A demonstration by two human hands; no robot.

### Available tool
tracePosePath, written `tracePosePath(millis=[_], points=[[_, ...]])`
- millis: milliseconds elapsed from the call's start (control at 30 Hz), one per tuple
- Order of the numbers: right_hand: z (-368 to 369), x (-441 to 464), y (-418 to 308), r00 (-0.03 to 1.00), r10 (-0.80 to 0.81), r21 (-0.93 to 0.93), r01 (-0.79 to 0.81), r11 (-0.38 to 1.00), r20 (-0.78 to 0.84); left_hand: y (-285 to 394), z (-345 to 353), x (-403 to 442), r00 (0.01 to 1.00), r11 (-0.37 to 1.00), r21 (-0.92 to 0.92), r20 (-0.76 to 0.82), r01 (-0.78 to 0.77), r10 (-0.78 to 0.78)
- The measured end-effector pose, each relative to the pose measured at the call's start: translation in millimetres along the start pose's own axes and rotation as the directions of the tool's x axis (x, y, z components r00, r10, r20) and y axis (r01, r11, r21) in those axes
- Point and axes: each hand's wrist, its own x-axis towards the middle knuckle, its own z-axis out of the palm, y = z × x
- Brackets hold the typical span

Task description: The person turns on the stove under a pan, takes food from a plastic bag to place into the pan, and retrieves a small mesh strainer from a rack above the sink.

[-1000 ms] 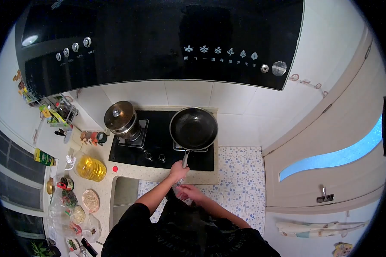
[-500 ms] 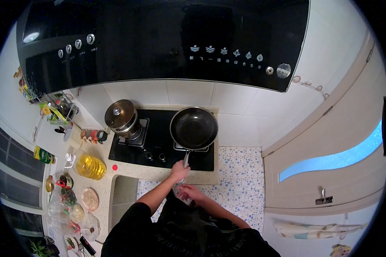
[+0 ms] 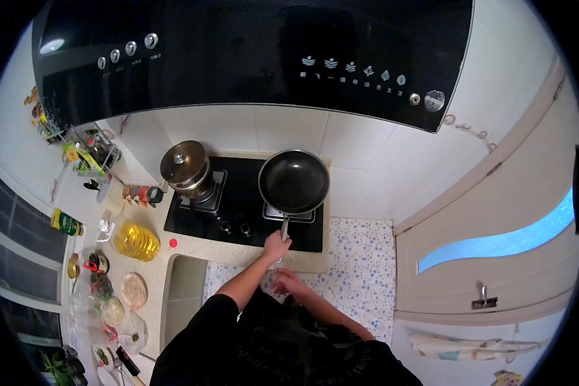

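My left hand (image 3: 276,247) is closed around the long metal handle of a dark frying pan (image 3: 294,182). The pan sits over the right burner (image 3: 309,217), its inside facing up with no food visible in it. Just below and to the right, near my body, my right hand (image 3: 289,283) hangs with loosely bent fingers and nothing visible in them. It is close to the handle's end but seems apart from it. On the left burner stands a pot (image 3: 186,168) with a knobbed lid.
A black range hood (image 3: 251,64) overhangs the stove (image 3: 244,206). Left on the counter are an oil jug (image 3: 137,241), a red cap (image 3: 173,243), a plate of pale food (image 3: 134,290), spice jars (image 3: 143,194) and a knife (image 3: 128,361). A sink (image 3: 185,296) lies front left.
The view has shifted slightly. My left hand keeps its hold on the pan handle, and the pan stays over the right burner. My right hand's fingers look more curled.
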Motion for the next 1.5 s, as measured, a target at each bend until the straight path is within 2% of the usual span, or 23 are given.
tracePosePath(millis=[100, 167, 267, 367, 400, 500, 600, 633, 700, 800, 833, 867, 900, 933, 1000, 1100, 1200, 1233, 1300, 1467, 1500], points=[[-0.8, -2.7, -1.9, 1.000, 0.014, 0.009, -0.013, 1.000, -0.019, 6.1, -1.8, -2.4, 0.982, 0.947, -0.278, 0.143, 0.163, -0.127], [0.1, -7.1, -5.2, 1.000, 0.007, 0.042, -0.006, 0.999, -0.019, 14.1, -4.0, -6.5, 0.952, 0.853, -0.431, 0.214, 0.294, -0.220], [-7.5, 5.8, 16.7, 1.000, 0.016, 0.077, -0.016, 0.997, -0.005, -13.1, -7.2, -12.9, 0.948, 0.722, -0.615, 0.240, 0.317, -0.211], [3.1, 2.7, 19.9, 0.997, 0.079, 0.049, -0.080, 0.996, 0.007, -69.2, -24.2, -34.3, 0.942, 0.750, -0.571, 0.237, 0.333, -0.238], [5.5, 8.7, 27.4, 0.994, 0.107, 0.024, -0.107, 0.994, 0.016, -55.6, -35.7, -60.7, 0.953, 0.813, -0.503, 0.092, 0.294, -0.288], [25.9, 10.5, 30.6, 0.985, 0.168, -0.070, -0.164, 0.984, 0.049, -106.6, -56.4, -95.7, 0.974, 0.903, -0.397, -0.078, 0.164, -0.211], [43.4, 28.8, 41.1, 0.991, 0.119, -0.379, -0.085, 0.922, 0.067, -127.1, -93.8, -133.0, 0.945, 0.941, -0.201, -0.130, 0.271, -0.300], [45.6, 38.5, 46.6, 0.998, 0.025, -0.444, 0.001, 0.896, 0.053, -141.7, -102.3, -140.3, 0.933, 0.942, -0.144, -0.155, 0.304, -0.325], [51.8, 59.0, 51.1, 0.984, -0.174, -0.568, 0.171, 0.805, 0.050, -173.3, -115.4, -145.4, 0.936, 0.965, 0.009, -0.249, 0.260, -0.250], [75.4, 90.1, 15.8, 0.934, -0.357, -0.883, 0.141, 0.447, -0.032, -209.5, -136.6, -154.9, 0.948, 0.969, 0.191, -0.305, 0.159, -0.095], [81.3, 104.5, 7.3, 0.916, -0.397, -0.867, 0.156, 0.473, -0.051, -214.9, -147.5, -154.5, 0.947, 0.965, 0.226, -0.315, 0.134, -0.058], [88.4, 115.6, -3.3, 0.859, -0.511, -0.901, 0.204, 0.384, -0.023, -214.3, -158.8, -155.2, 0.947, 0.959, 0.261, -0.321, 0.111, -0.022], [85.7, 140.4, -8.1, 0.898, -0.387, -0.933, -0.064, 0.353, -0.208, -211.8, -170.5, -157.9, 0.945, 0.952, 0.293, -0.327, 0.088, 0.013], [97.2, 146.5, -23.6, 0.827, -0.534, -0.962, -0.032, 0.271, -0.177, -206.6, -182.6, -157.4, 0.956, 0.942, 0.320, -0.293, 0.104, -0.006], [102.1, 176.5, -36.9, 0.794, -0.520, -0.948, -0.259, 0.183, -0.317, -203.7, -208.6, -152.0, 0.967, 0.923, 0.377, -0.254, 0.079, 0.021], [99.1, 209.5, -50.0, 0.767, -0.419, -0.873, -0.454, 0.180, -0.485, -219.9, -226.8, -139.6, 0.980, 0.897, 0.440, -0.191, 0.029, 0.062], [101.5, 232.0, -54.3, 0.721, -0.339, -0.796, -0.539, 0.275, -0.605, -233.7, -241.7, -127.7, 0.993, 0.888, 0.459, -0.106, 0.005, 0.049], [105.6, 237.3, -54.2, 0.711, -0.371, -0.799, -0.567, 0.200, -0.597, -238.2, -245.4, -126.7, 0.997, 0.886, 0.464, -0.070, -0.003, 0.040], [110.1, 246.5, -52.6, 0.722, -0.437, -0.820, -0.567, 0.070, -0.537, -241.7, -244.0, -127.5, 0.994, 0.878, 0.478, -0.093, -0.005, 0.056], [132.4, 253.6, -62.2, 0.685, -0.472, -0.772, -0.635, -0.015, -0.555, -240.3, -240.0, -128.2, 0.979, 0.887, 0.461, -0.187, 0.017, 0.079], [133.5, 255.0, -62.5, 0.681, -0.472, -0.762, -0.647, -0.032, -0.559, -239.0, -240.7, -126.8, 0.986, 0.890, 0.455, -0.160, 0.027, 0.051]])
